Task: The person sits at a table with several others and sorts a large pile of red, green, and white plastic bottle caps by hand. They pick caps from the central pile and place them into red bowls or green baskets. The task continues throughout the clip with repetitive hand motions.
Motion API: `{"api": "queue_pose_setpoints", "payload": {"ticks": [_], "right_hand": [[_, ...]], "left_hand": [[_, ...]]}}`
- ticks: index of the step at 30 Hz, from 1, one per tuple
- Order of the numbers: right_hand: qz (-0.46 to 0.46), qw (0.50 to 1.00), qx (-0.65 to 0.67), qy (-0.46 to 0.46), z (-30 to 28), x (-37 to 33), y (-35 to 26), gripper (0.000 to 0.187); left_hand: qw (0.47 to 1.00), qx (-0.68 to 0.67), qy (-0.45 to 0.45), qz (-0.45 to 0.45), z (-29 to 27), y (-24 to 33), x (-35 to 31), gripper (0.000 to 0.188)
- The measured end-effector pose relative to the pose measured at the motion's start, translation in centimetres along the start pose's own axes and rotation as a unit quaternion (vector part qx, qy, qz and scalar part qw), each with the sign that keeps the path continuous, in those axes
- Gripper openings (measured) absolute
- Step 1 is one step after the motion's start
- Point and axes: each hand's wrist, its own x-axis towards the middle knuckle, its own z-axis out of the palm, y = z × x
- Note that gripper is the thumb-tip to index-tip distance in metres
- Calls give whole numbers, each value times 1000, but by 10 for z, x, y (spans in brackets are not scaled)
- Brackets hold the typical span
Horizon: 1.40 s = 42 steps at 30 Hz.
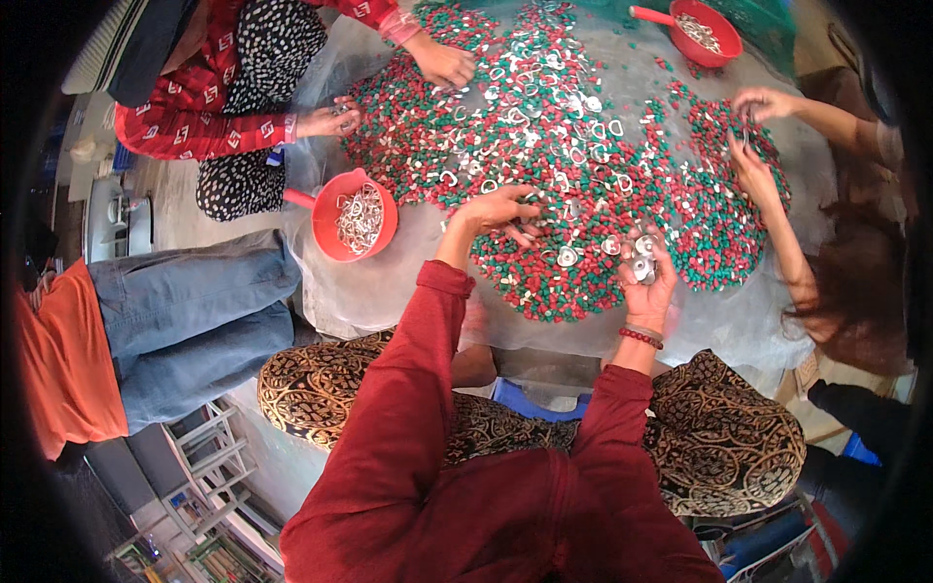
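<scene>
A wide pile of small red, green and white pieces (pixel 564 282) lies in front of me, with white and silvery rings (pixel 614 128) and discs (pixel 567 257) scattered over it. My left hand (pixel 498 216) reaches palm down to the near part of the pile. Its fingers are bent and somewhat apart, and I see nothing in them. Palm up at the pile's near right edge, my right hand (pixel 653 277) holds several silvery round metal discs (pixel 641 260). A beaded bracelet circles that wrist.
Clear plastic sheeting (pixel 442 277) lies under the pile. A red handled bowl of silvery rings (pixel 356 216) sits at left, another red bowl (pixel 702 35) at far right. Other people's hands work at the far left (pixel 442 63) and right (pixel 763 175). Someone in jeans (pixel 194 301) is on my left.
</scene>
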Motion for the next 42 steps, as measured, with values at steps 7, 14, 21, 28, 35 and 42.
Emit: {"api": "queue_pose_setpoints", "payload": {"ticks": [7, 14, 21, 28, 35, 42], "right_hand": [[38, 996, 20, 84, -57, -10, -33, 19], [12, 978, -21, 206, -56, -13, -22, 13], [-8, 815, -508, 278, -93, 27, 30, 23], [-121, 633, -730, 228, -81, 40, 71, 17], [-89, 680, -694, 219, -33, 32, 71, 21], [-165, 764, -601, 165, -27, 24, 41, 15]], "left_hand": [[784, 550, 286, 25, 17, 1, 3, 47], [673, 684, 182, 215, 98, -89, 43, 39], [829, 433, 304, 183, 80, -69, 26, 22], [910, -318, 170, 204, 11, -94, -21, 15], [765, 452, 440, 131, -8, -91, 17, 33], [874, 188, 409, 181, -33, -66, 16, 19]]}}
